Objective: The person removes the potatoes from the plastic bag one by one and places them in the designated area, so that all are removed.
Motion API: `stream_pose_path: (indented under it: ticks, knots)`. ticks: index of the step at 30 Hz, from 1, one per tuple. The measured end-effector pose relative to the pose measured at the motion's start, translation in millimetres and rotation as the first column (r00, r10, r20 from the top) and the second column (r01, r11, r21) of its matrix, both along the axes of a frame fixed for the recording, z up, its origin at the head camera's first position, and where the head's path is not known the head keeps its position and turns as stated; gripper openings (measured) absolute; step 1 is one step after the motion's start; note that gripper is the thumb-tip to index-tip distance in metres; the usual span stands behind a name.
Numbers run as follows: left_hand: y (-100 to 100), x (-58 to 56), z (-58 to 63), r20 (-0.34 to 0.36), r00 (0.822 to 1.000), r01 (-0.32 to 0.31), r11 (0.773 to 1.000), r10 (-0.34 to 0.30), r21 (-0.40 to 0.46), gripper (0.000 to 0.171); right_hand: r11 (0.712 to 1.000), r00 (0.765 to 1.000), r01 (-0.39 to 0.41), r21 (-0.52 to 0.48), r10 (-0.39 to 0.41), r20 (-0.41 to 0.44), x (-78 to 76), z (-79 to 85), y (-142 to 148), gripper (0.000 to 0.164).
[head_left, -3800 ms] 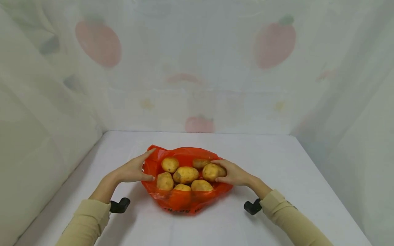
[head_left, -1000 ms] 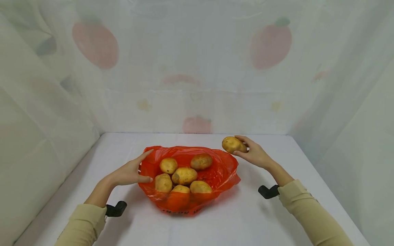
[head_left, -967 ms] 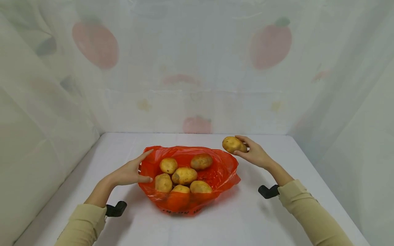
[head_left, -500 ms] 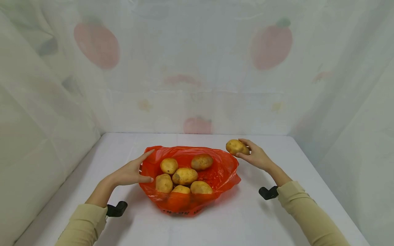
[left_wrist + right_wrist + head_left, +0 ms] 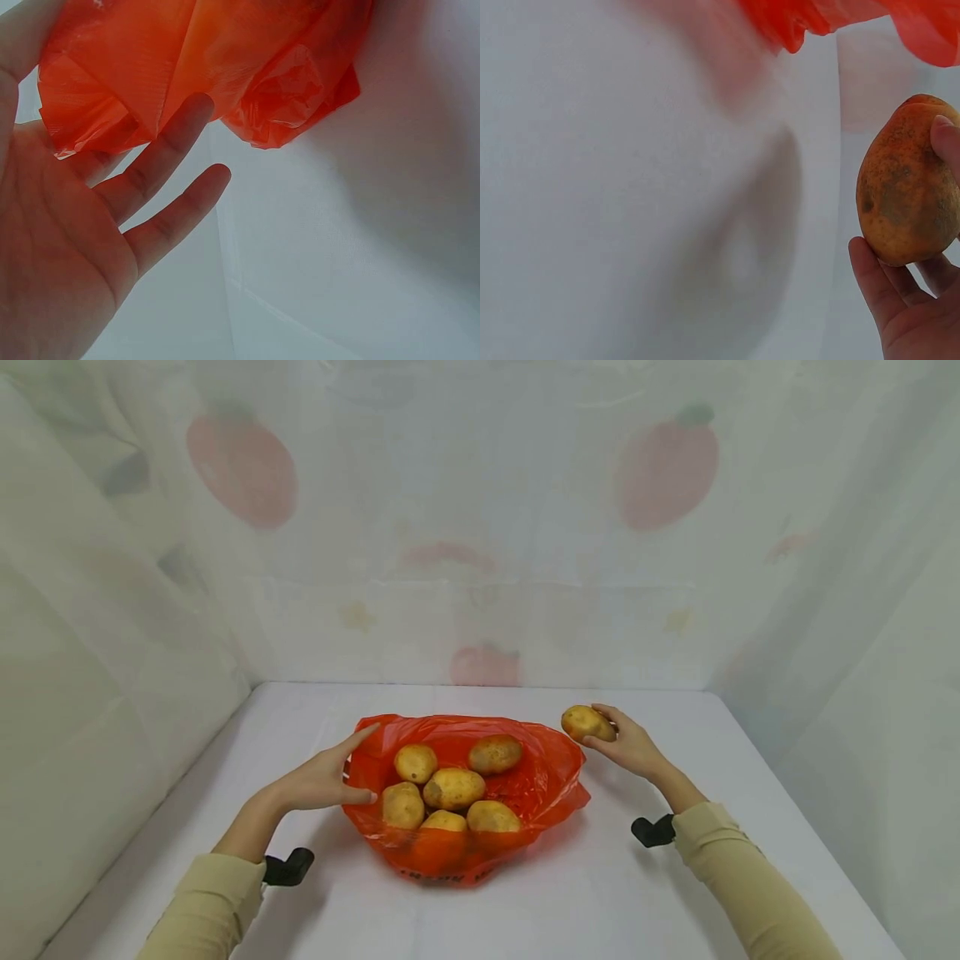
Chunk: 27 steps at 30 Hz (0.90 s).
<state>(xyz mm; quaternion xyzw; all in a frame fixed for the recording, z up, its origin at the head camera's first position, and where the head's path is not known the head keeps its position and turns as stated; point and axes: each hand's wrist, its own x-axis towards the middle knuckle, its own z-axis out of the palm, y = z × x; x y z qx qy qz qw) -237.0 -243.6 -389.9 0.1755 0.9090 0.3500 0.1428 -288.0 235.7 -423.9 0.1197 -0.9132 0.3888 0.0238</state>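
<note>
An orange-red plastic bag (image 5: 551, 768) lies spread wide on the white table, with several yellow-brown potatoes (image 5: 453, 788) inside. My left hand (image 5: 318, 781) is at the bag's left rim, thumb and forefinger spread apart and touching the plastic. In the left wrist view, the extended fingers (image 5: 161, 161) lie against or beside the bag (image 5: 210, 60). Off the bag's right rim, my right hand (image 5: 633, 747) holds one potato (image 5: 585, 724) above the table. The right wrist view has this potato (image 5: 904, 184) between thumb and fingertips, with dark patches on its skin.
White fabric with faded fruit prints (image 5: 480, 543) hangs behind the table (image 5: 480, 927) and along both sides. A black wrist mount (image 5: 288, 867) sits at the left cuff, and another black mount (image 5: 652, 831) at the right. Dark printed letters mark the bag's front.
My right hand has gripped a potato in the bag and lifted it out past the right rim. In the last second it has moved slightly right and lower. My left hand stays nearly still.
</note>
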Motion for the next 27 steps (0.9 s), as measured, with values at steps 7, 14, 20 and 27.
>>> stream_pose_path:
  ticks: [7,14,20,27]
  knots:
    - [1.0,1.4,1.3,0.017,1.0,-0.024,1.0,0.024,-0.014,0.093,0.999,0.999,0.046,0.004,-0.046,0.003,-4.2,-10.0,7.8,0.07]
    - [0.6,1.4,2.1,0.014,1.0,-0.021,1.0,0.021,-0.009,0.093,0.996,0.996,0.084,0.031,-0.084,0.007,-7.1,-16.7,12.5,0.069]
    - [1.2,2.2,2.8,0.019,1.0,-0.019,1.0,0.019,-0.005,0.093,0.993,0.994,0.108,0.043,-0.109,0.021,-8.5,-20.2,13.6,0.067]
    - [1.0,2.0,2.6,0.009,1.0,-0.021,1.0,0.021,-0.016,0.093,0.991,0.991,0.125,0.049,-0.127,0.041,-13.9,-24.4,14.3,0.068]
